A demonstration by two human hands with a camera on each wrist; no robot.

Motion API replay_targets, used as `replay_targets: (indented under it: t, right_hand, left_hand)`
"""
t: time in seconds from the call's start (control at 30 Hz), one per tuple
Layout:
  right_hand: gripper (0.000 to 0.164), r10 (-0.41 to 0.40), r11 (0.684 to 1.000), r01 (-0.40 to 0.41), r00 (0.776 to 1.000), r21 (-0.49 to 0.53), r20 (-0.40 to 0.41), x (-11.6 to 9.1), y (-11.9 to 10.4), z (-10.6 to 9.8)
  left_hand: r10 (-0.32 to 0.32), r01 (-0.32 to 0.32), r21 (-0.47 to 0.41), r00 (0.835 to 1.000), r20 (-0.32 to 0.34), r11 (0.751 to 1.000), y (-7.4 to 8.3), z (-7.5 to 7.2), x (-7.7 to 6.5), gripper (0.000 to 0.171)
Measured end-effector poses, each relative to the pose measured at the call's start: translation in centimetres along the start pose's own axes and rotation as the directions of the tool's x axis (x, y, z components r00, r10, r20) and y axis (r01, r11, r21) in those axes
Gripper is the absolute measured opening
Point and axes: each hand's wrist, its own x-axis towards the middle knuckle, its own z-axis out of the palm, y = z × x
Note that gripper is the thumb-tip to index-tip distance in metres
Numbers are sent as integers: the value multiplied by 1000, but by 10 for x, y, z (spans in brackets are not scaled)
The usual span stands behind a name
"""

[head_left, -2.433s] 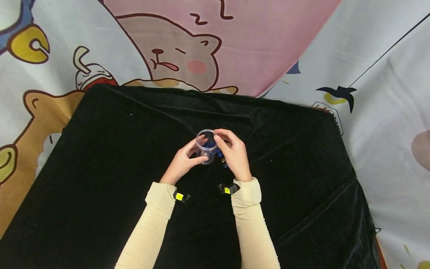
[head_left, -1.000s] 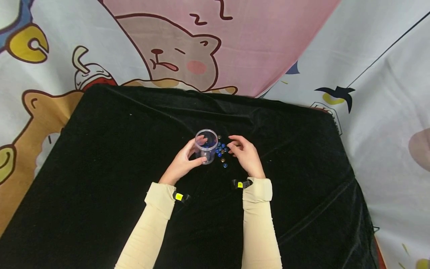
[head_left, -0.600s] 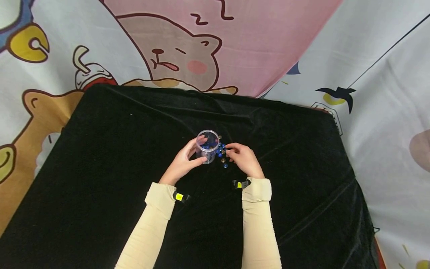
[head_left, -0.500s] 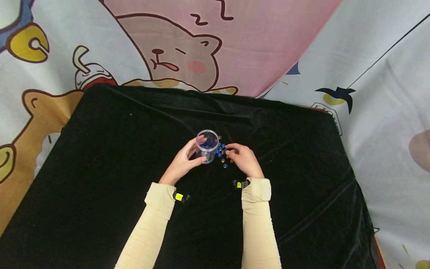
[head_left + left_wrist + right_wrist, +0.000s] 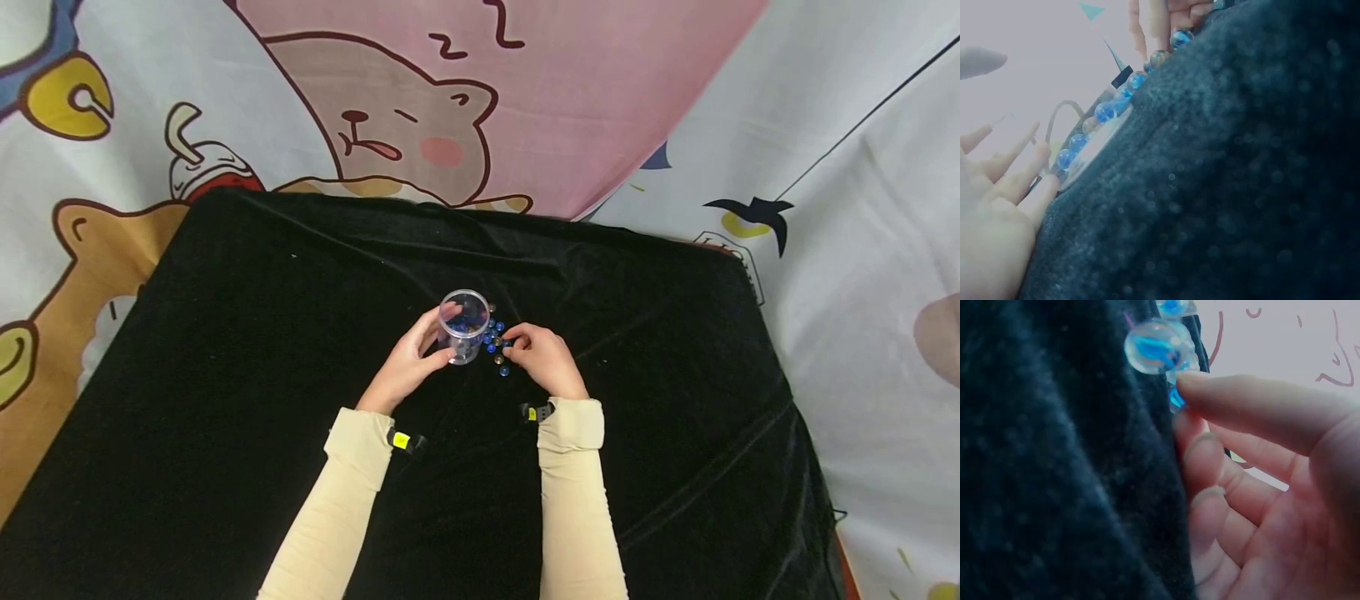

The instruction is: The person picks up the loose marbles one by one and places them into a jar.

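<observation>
A clear plastic cup (image 5: 467, 350) stands upright on the black cloth, with several blue marbles showing inside it. My left hand (image 5: 405, 367) holds it from the left, thumb in front and fingers curled behind. Loose glass marbles (image 5: 490, 338), mostly blue and a few amber, lie close against the cup's right side. Among them are the fingertips of my right hand (image 5: 551, 364). In the right wrist view, that hand's thumb and forefinger pinch a blue marble (image 5: 1177, 398), partly hidden by them. A larger-looking clear marble with a blue swirl (image 5: 1154, 349) lies nearer that camera.
Black velvet cloth (image 5: 300, 333) covers the table, with shallow folds at the back and right. A printed curtain (image 5: 585, 92) with cartoon animals hangs behind and along the sides. Each wrist wears a small black camera on a strap (image 5: 405, 440).
My right hand has drawn back from the cup's rim to the right, then come down to the loose marbles, its fingertips closing together. The left hand has kept its hold on the cup.
</observation>
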Motion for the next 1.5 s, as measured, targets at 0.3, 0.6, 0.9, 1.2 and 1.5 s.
replay_targets:
  t: [0.3, 0.6, 0.9, 1.2, 1.5]
  right_hand:
    - [17, 15, 1000, -16, 1000, -17, -18, -2, 0, 0]
    - [22, 4, 996, 3, 996, 85, -89, -4, -1, -3]
    - [26, -19, 985, 54, 979, 165, -203, -6, -4, -6]
    - [25, -46, 935, 159, 940, 316, -338, -6, -19, -7]
    - [28, -97, 830, 283, 922, 481, -375, -8, -37, -2]
  left_hand:
    - [34, -35, -63, 999, -13, 997, -2, 0, 0, 61]
    - [22, -24, -67, 999, -24, 997, -5, 0, -1, 59]
    - [25, -26, -65, 1000, -17, 998, -6, 1, -1, 61]
    - [25, -27, -59, 999, -39, 998, -4, 1, 1, 58]
    - [7, -11, -55, 998, -66, 998, -6, 0, 2, 57]
